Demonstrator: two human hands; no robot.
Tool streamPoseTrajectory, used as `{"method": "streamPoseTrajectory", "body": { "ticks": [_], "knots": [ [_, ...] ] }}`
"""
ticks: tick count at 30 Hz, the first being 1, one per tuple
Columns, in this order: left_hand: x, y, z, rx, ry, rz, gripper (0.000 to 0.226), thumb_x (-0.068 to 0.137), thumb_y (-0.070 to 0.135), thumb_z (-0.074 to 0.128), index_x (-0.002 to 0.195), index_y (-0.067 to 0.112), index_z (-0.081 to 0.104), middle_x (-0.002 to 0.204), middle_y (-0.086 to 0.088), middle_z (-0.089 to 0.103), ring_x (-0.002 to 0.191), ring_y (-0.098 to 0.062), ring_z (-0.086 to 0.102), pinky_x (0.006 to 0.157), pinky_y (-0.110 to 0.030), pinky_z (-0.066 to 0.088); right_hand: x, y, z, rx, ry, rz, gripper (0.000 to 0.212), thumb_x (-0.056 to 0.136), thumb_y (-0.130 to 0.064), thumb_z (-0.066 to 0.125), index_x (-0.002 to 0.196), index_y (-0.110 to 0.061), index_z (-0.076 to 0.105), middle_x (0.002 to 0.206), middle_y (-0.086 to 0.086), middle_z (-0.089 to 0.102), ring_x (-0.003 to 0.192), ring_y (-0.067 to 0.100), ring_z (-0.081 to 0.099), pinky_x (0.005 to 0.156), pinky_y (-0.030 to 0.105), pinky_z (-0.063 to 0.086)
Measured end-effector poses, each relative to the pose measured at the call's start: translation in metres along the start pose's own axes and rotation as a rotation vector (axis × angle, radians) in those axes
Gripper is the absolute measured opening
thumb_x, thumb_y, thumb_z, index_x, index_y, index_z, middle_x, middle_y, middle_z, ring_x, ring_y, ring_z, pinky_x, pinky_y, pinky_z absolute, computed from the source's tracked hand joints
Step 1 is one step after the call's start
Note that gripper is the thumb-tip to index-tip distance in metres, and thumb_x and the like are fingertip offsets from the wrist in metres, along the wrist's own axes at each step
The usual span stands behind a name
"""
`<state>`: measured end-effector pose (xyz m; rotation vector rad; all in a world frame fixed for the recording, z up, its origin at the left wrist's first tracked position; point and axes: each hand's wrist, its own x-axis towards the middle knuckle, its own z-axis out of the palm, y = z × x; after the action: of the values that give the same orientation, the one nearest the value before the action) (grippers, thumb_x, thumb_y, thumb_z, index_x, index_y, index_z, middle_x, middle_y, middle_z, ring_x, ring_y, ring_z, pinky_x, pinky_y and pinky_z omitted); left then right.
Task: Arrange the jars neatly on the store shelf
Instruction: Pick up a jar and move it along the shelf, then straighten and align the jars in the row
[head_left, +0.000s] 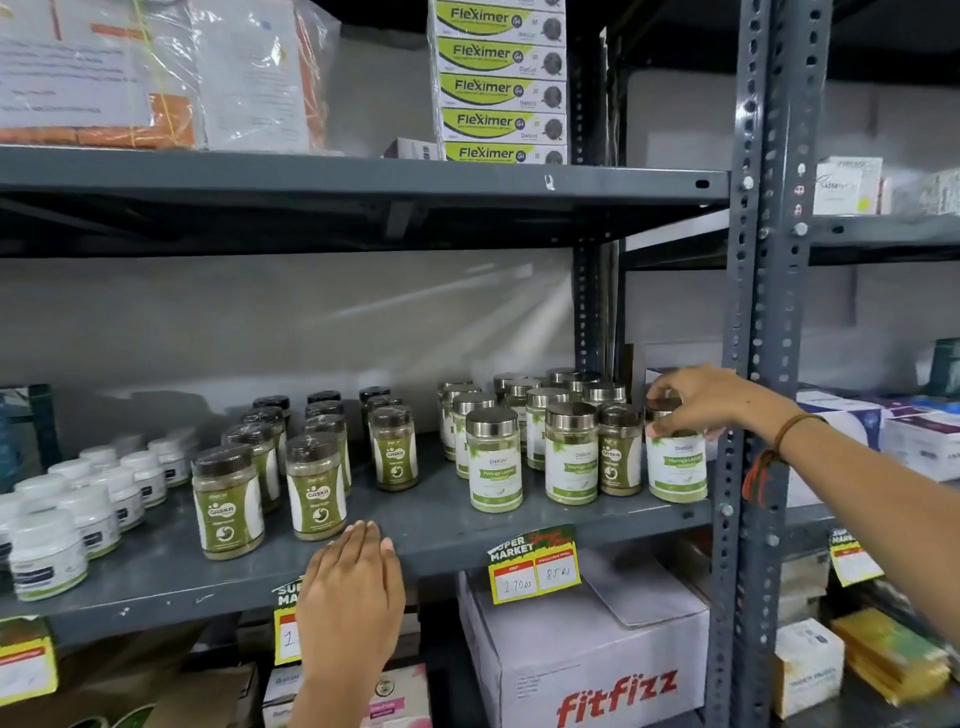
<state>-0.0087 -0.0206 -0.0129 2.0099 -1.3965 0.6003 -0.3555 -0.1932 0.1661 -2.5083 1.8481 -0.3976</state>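
Observation:
On the grey metal shelf (447, 525) stand several silver-lidded Moringa jars (493, 460) at the right and brown-lidded Gaska jars (316, 488) in rows at the middle. One Gaska jar (620, 451) stands among the Moringa ones. My right hand (691, 402) grips the lid of the rightmost Moringa jar (677, 467), which stands at the shelf's right end by the upright post. My left hand (353, 587) rests flat on the shelf's front edge, fingers together, holding nothing.
Small white tubs (78, 509) fill the shelf's left part. A slotted steel post (753, 364) stands right of the jars. Stacked Fleximer boxes (498, 83) sit on the shelf above. A Fitfizz carton (587, 649) lies below; price tags (532, 569) hang off the shelf edge.

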Motion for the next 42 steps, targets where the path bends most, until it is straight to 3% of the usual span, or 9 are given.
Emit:
{"method": "streamPoseTrajectory", "body": {
  "ticks": [5,13,17,19,26,30,33,37,42],
  "knots": [
    [0.001,-0.001,0.004,-0.007,0.002,-0.007,0.05,0.09,0.032,0.031,0.106,0.003,0.068,0.109,-0.014,0.071,0.106,-0.026,0.064,0.095,-0.043,0.049,0.005,0.0,0.005,-0.078,0.029,0.02,0.064,0.079,-0.052,0.071,0.133,-0.021,0.054,0.118,0.003,0.059,0.086,0.017,0.059,0.078,0.03,0.057],
    [0.0,-0.001,0.001,0.005,-0.017,-0.011,0.051,0.091,0.033,0.031,0.107,0.002,0.067,0.109,-0.015,0.071,0.107,-0.027,0.064,0.095,-0.044,0.049,-0.002,-0.006,0.002,-0.313,0.006,0.056,0.077,0.078,-0.068,0.059,0.142,-0.027,0.044,0.133,0.005,0.057,0.114,0.028,0.059,0.091,0.043,0.052],
    [-0.001,0.0,-0.002,0.016,-0.039,0.002,0.052,0.091,0.033,0.03,0.108,0.0,0.066,0.109,-0.016,0.071,0.107,-0.027,0.063,0.096,-0.044,0.049,-0.004,-0.012,-0.006,-0.363,0.254,-0.048,0.069,0.077,-0.066,0.06,0.134,-0.028,0.05,0.125,0.005,0.062,0.111,0.032,0.061,0.082,0.045,0.052],
    [-0.001,0.0,-0.004,0.021,-0.051,0.011,0.052,0.091,0.033,0.03,0.11,0.0,0.065,0.111,-0.016,0.07,0.109,-0.027,0.063,0.097,-0.044,0.048,0.0,-0.018,-0.007,-0.29,0.32,-0.158,0.068,0.079,-0.06,0.063,0.137,-0.028,0.049,0.129,0.007,0.061,0.112,0.031,0.061,0.086,0.047,0.054],
    [-0.001,0.0,-0.008,0.027,-0.061,0.031,0.056,0.09,0.035,0.026,0.111,0.001,0.065,0.113,-0.016,0.069,0.109,-0.027,0.063,0.097,-0.043,0.048,0.026,-0.026,0.008,-0.209,-0.049,-0.213,0.084,0.078,-0.057,0.07,0.148,-0.024,0.036,0.148,0.004,0.047,0.131,0.024,0.046,0.103,0.04,0.042],
    [0.0,0.0,-0.007,0.034,-0.055,0.024,0.054,0.089,0.034,0.028,0.11,0.001,0.066,0.112,-0.015,0.07,0.107,-0.027,0.063,0.096,-0.043,0.048,0.036,-0.022,0.011,-0.13,-0.147,-0.194,0.078,0.074,-0.063,0.07,0.14,-0.027,0.046,0.136,-0.001,0.056,0.11,0.016,0.053,0.093,0.032,0.043],
    [0.0,-0.001,-0.006,0.032,-0.05,0.015,0.053,0.089,0.034,0.03,0.109,0.002,0.066,0.112,-0.015,0.07,0.107,-0.027,0.064,0.095,-0.043,0.049,0.039,-0.022,0.009,-0.065,-0.157,-0.185,0.071,0.07,-0.062,0.074,0.13,-0.029,0.053,0.12,-0.007,0.059,0.101,0.013,0.053,0.09,0.031,0.045],
    [0.0,-0.001,-0.006,0.035,-0.051,0.011,0.053,0.089,0.034,0.029,0.109,0.001,0.067,0.111,-0.016,0.07,0.106,-0.027,0.064,0.094,-0.044,0.049,0.04,-0.021,0.005,0.01,-0.137,-0.176,0.07,0.07,-0.054,0.079,0.129,-0.025,0.053,0.121,-0.001,0.062,0.102,0.016,0.057,0.091,0.032,0.047],
    [0.0,-0.001,-0.009,0.053,-0.074,0.026,0.053,0.089,0.034,0.029,0.109,0.002,0.066,0.111,-0.015,0.07,0.106,-0.026,0.064,0.095,-0.043,0.049,0.038,-0.028,-0.018,0.057,0.074,-0.184,0.071,0.07,-0.043,0.083,0.131,-0.022,0.053,0.126,0.003,0.063,0.111,0.023,0.059,0.097,0.039,0.047]
  ]
}}
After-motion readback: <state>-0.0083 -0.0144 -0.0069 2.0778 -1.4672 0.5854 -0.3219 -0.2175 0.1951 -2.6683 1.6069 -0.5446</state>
